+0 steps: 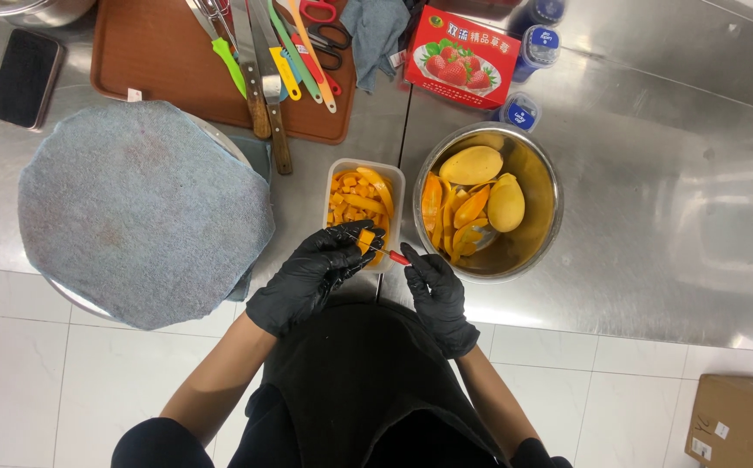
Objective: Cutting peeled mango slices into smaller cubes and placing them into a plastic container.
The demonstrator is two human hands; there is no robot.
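Now left hand (307,276) grips one mango piece (365,240); right hand (436,296) grips one red-handled knife (394,256).

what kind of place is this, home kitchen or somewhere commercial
Probably a commercial kitchen or food prep room. The worktop is stainless steel, a brown tray holds a row of knives, and gloved hands cut mango over a plastic tub beside a metal bowl.

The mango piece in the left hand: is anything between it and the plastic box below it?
Nothing visible does. The left hand holds the mango piece right over the plastic box; the right hand brings a small knife to it from the side.
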